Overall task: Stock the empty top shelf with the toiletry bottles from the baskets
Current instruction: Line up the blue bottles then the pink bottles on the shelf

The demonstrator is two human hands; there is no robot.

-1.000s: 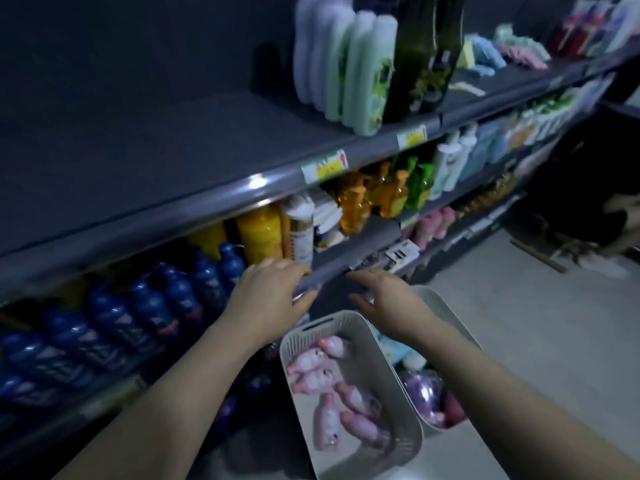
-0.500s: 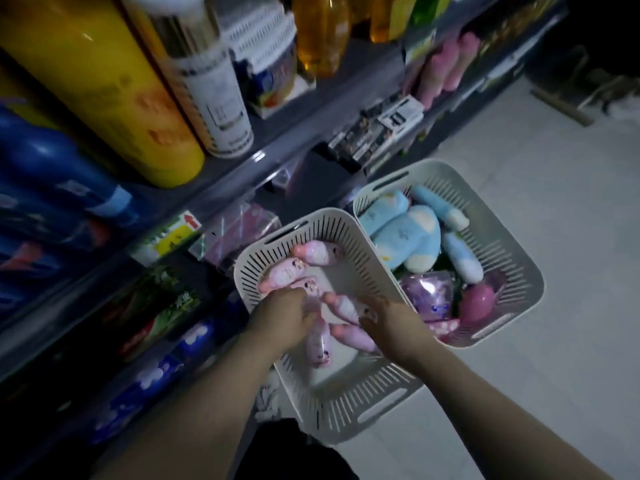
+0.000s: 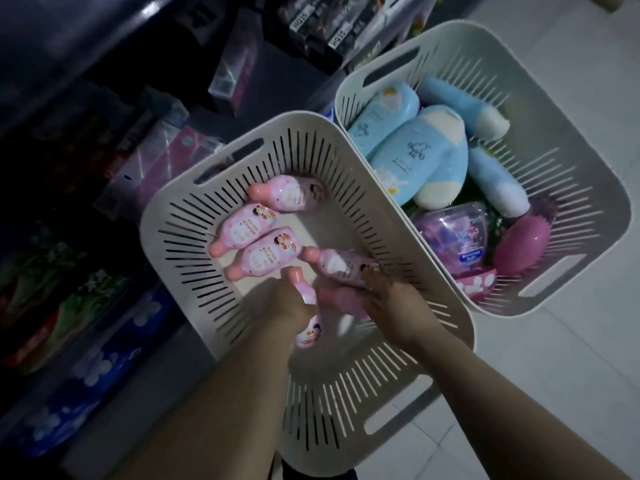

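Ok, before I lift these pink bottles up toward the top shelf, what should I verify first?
1. Left hand grips the nearest pink bottle: ok.
2. Right hand grips the upper pink bottle: ok.
3. Lower bottle under the right hand also held: cannot tell.
4. Way up out of the near basket is free: ok.
5. Room on the top shelf: cannot tell, out of view.
6. Stock for the next trip: ok, three loose bottles lie in the basket.
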